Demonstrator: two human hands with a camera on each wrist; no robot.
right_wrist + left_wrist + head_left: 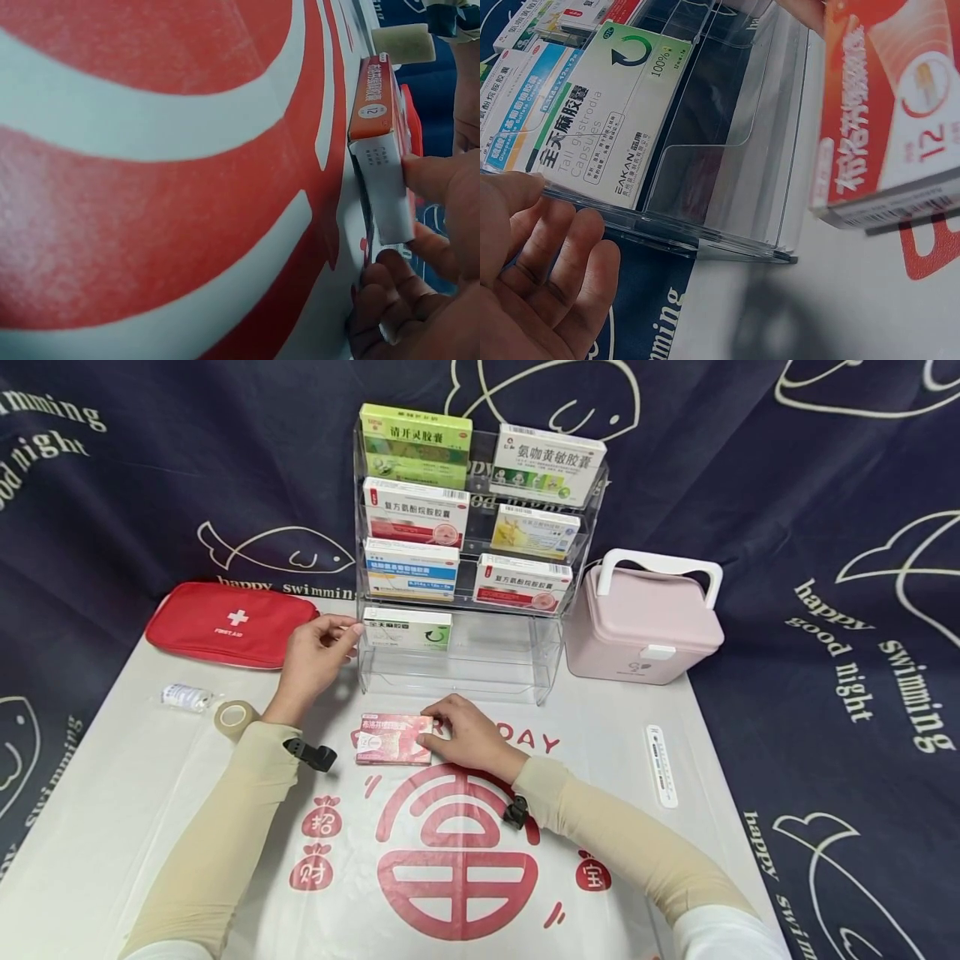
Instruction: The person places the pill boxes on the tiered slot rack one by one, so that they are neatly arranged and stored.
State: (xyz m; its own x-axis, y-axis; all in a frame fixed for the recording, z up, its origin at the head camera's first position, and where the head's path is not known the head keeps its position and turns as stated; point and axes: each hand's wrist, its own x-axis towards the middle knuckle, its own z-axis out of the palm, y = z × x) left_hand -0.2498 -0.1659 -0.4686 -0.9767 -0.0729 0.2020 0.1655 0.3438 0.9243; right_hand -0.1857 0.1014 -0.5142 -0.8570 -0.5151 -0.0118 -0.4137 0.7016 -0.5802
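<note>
My right hand [468,735] pinches a pink-and-red medicine box [393,739] at its right end, close over the table in front of the rack. In the right wrist view the thumb lies against one broad face of the box [384,180], with the other fingers [397,285] curled by its end. My left hand [318,652] is at the left side of a clear tiered display rack [498,672], fingers loosely bent and fingertips right at its edge. Just inside that edge, on the lowest tier, stands a white-and-green capsule box [607,112].
Several medicine boxes, such as a green one [416,447], fill the upper tiers. A red first-aid pouch [232,627], tape roll [236,718] and small wrapped bottle [186,697] lie left. To the right are a pink handled case [645,635] and a white thermometer strip [662,768].
</note>
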